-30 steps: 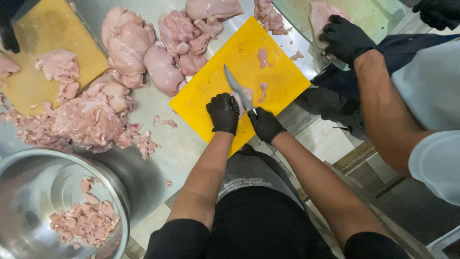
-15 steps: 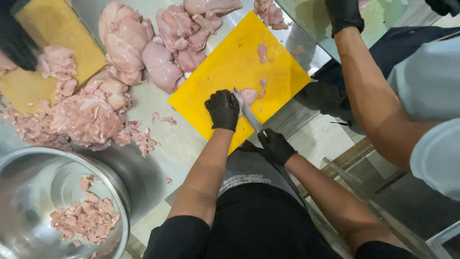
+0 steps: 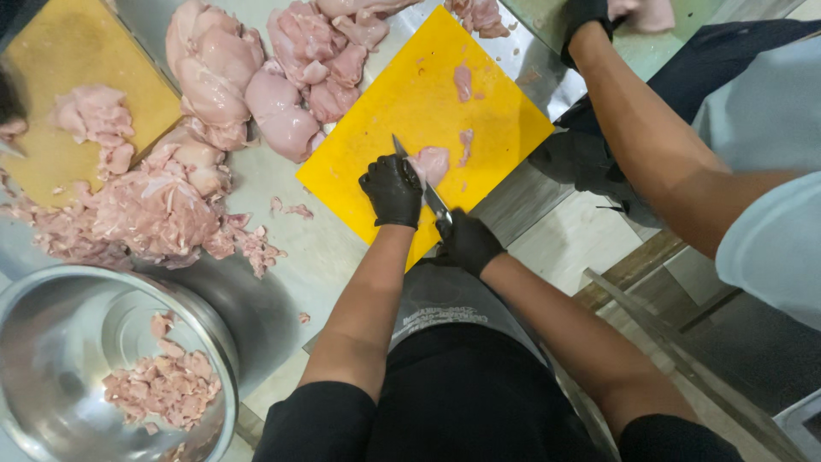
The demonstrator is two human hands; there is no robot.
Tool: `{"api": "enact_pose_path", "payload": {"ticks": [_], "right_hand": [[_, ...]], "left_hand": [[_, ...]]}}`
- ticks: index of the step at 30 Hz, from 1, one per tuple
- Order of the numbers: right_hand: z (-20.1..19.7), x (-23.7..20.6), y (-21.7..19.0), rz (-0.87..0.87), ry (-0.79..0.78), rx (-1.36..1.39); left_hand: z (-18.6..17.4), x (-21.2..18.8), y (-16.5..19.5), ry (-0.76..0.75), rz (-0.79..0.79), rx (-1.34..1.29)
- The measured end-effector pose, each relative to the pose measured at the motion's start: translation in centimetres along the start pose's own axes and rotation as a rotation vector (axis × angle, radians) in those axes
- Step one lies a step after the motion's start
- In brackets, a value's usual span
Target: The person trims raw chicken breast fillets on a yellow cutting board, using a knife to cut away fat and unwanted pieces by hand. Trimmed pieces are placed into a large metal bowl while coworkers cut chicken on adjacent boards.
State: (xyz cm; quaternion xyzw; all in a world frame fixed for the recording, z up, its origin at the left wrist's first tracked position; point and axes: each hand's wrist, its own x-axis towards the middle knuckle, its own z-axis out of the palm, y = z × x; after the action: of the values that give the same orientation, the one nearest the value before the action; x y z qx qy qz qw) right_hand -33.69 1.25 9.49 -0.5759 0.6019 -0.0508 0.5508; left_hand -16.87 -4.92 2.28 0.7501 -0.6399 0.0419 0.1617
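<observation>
Knife (image 3: 416, 177) tip pointing away, right hand (image 3: 468, 241) gripping, left hand (image 3: 392, 190) beside blade

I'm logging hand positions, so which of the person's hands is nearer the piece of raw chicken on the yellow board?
Left. The left hand rests against the chicken piece, pinning its near edge. The right hand sits farther back at the board's edge, holding the knife.

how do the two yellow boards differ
The near board is bright yellow and mostly bare, with one meat piece under the left hand and the knife held by the right hand. The far board is duller mustard, with meat at its edge and no knife. Both lie on the steel table.
</observation>
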Motion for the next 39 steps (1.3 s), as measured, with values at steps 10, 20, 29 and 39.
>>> {"api": "enact_pose_path", "payload": {"ticks": [10, 20, 29, 39], "right_hand": [[-1.0, -10.0, 2.0, 0.248, -0.104, -0.254], [-8.0, -15.6, 0.5, 0.428, -0.264, -0.071], [-4.5, -11.9, -0.5, -0.104, 0.119, -0.166], [0.3, -8.3, -2.7, 0.052, 0.066, -0.293]], "left_hand": [[-1.9, 0.3, 0.5, -0.049, -0.145, -0.160], [-8.5, -0.3, -2.3, -0.128, 0.171, -0.462], [-9.0, 0.8, -7.0, -0.647, -0.541, -1.161], [-11.1, -1.6, -5.7, -0.611, -0.283, -0.726]]}}
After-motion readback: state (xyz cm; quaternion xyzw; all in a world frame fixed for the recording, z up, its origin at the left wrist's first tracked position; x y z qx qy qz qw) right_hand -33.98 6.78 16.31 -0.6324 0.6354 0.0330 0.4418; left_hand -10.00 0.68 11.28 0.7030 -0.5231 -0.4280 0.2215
